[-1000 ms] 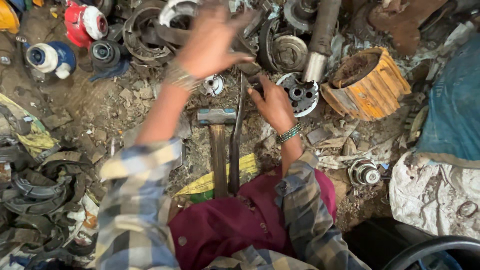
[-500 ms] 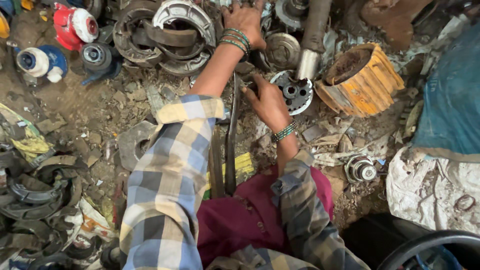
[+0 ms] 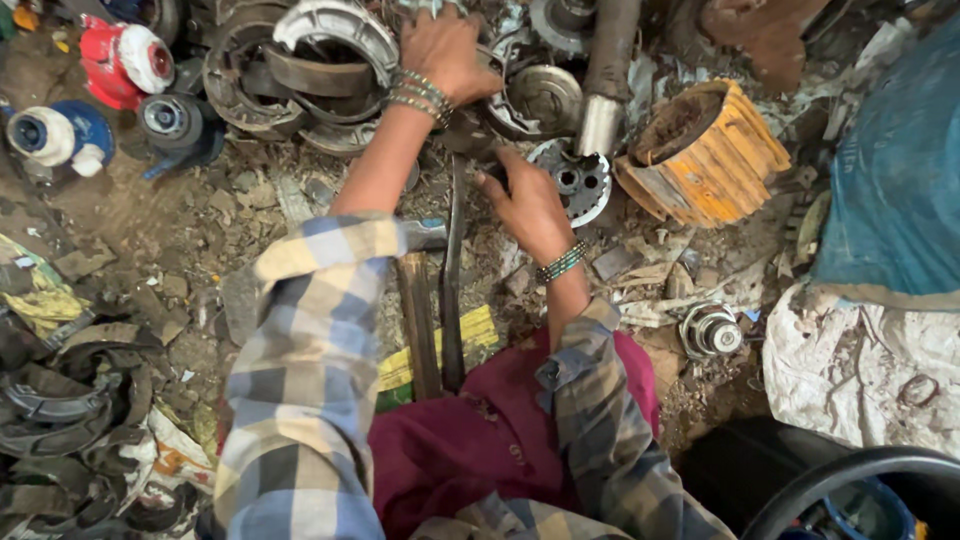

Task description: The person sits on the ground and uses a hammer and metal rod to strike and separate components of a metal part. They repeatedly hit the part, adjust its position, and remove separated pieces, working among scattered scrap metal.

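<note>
My left hand (image 3: 445, 50) reaches far forward onto a pile of grey scrap metal parts (image 3: 335, 30). Its fingers curl down over a piece, and what they grip is hidden. My right hand (image 3: 530, 205) is closer in, its fingers closed on the rim of a round grey metal part with holes (image 3: 582, 180). A long dark metal bar (image 3: 452, 290) stands between my arms, just left of the right hand. Beside it lies a hammer with a wooden handle (image 3: 418, 320). Both wrists carry bangles, and both sleeves are checked.
An orange ribbed drum (image 3: 720, 155) lies to the right, with a steel shaft (image 3: 605, 90) behind it. Red and blue-white motor parts (image 3: 120, 60) sit at the far left. Dark rubber rings (image 3: 60, 400) are heaped at the left, and a white sack (image 3: 860, 360) lies at the right. The ground is dirt covered with debris.
My left hand has dropped from raised in the air onto the scrap pile at the far side. The right hand has stayed by the round part.
</note>
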